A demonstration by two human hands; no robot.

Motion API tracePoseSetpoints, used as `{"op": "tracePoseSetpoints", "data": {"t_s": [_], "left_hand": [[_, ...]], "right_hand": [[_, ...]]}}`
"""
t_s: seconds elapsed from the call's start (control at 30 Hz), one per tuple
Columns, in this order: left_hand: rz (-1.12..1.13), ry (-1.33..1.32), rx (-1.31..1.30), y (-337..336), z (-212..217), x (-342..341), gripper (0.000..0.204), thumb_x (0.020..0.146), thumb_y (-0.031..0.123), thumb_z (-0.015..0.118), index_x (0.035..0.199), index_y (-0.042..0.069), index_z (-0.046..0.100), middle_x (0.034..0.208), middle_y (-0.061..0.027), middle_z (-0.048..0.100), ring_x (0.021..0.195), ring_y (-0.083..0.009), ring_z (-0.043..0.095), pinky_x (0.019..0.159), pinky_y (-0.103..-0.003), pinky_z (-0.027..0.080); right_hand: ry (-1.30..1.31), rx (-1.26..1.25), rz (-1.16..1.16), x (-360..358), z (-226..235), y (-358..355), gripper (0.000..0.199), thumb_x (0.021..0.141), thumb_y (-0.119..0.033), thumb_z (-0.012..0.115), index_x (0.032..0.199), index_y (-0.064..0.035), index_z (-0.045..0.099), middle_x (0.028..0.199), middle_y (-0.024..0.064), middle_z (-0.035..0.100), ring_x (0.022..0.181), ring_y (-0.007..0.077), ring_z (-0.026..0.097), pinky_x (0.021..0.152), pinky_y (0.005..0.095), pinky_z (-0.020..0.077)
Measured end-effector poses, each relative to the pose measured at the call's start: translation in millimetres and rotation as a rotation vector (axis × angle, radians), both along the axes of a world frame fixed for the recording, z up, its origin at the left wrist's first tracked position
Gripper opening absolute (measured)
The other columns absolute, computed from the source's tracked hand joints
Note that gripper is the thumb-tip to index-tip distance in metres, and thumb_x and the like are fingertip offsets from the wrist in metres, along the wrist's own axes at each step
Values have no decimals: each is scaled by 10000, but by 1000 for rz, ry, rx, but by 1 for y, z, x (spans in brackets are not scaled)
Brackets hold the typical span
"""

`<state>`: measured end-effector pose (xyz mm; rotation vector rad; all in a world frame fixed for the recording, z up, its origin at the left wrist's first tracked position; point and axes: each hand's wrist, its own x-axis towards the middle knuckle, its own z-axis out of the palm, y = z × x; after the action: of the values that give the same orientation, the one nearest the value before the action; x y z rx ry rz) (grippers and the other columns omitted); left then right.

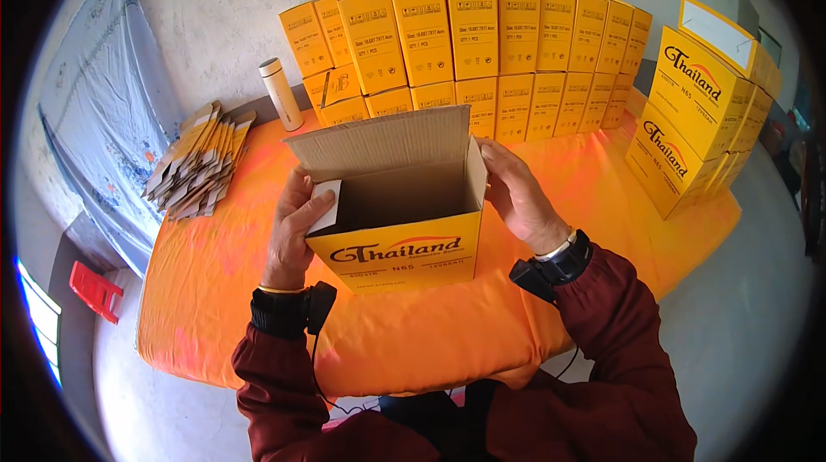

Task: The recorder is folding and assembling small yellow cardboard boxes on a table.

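A yellow cardboard box (396, 255) stands upright on the orange cloth, its top open and its inside dark. The wide back flap (387, 145) rises from the far edge. My left hand (297, 217) grips the box's left side, the thumb lying on a small white side flap (327, 204). At the upper right edge, my right hand (520, 195) closes on the box wall, with its fingers partly hidden behind the cardboard. Both wrists wear black straps.
Behind the box, two rows of yellow boxes (477, 32) line the wall. More boxes (688, 118) stack at the right, one with a raised lid. Flattened cartons (202, 161) pile at the left, near a pale flask (281, 94). A red stool (95, 292) stands on the floor, left of the orange-covered table (206, 307).
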<state>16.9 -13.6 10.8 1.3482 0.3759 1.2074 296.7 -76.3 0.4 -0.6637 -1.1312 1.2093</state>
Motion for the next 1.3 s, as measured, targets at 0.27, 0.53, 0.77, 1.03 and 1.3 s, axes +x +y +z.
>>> {"op": "tracePoseSetpoints", "data": {"t_s": [0.27, 0.53, 0.77, 1.03, 1.3], "left_hand": [[147, -88, 10, -13, -4, -2, 436, 832, -32, 503, 1260, 25, 443, 1281, -117, 513, 1190, -211, 496, 981, -310, 409], [159, -5, 111, -16, 3, -11, 482, 812, -74, 500, 1274, 54, 454, 1319, -111, 472, 1254, -200, 423, 1047, -329, 344], [123, -64, 123, -26, 15, 6, 448, 816, -93, 496, 1234, 69, 510, 1292, -99, 489, 1249, -192, 425, 1045, -319, 343], [-14, -1, 100, 4, -15, -27, 273, 861, -64, 523, 1099, 54, 589, 1082, -49, 617, 1017, -126, 575, 891, -258, 457], [221, -14, 42, -10, -4, 2, 116, 868, -10, 560, 966, 27, 609, 1088, -64, 620, 950, -116, 594, 838, -264, 481]], "right_hand": [[86, -27, 68, -2, -4, -2, 441, 947, -320, 553, 1268, -21, 508, 1156, 28, 592, 1064, 121, 537, 951, 288, 406], [79, -35, 112, -3, 5, -6, 418, 940, -301, 566, 1250, -25, 511, 1132, 29, 595, 1058, 116, 540, 941, 285, 412], [-44, 47, 63, -10, 3, -5, 374, 924, -181, 574, 1254, -32, 482, 1140, 43, 587, 1054, 125, 542, 921, 284, 422], [-206, 318, -101, -23, 8, -14, 335, 906, -126, 555, 1212, -43, 446, 1213, 90, 541, 1101, 155, 522, 941, 304, 411], [-296, 353, -43, -8, 15, -12, 318, 876, -179, 568, 1154, -58, 472, 1294, 121, 468, 1138, 189, 509, 968, 331, 406]]}}
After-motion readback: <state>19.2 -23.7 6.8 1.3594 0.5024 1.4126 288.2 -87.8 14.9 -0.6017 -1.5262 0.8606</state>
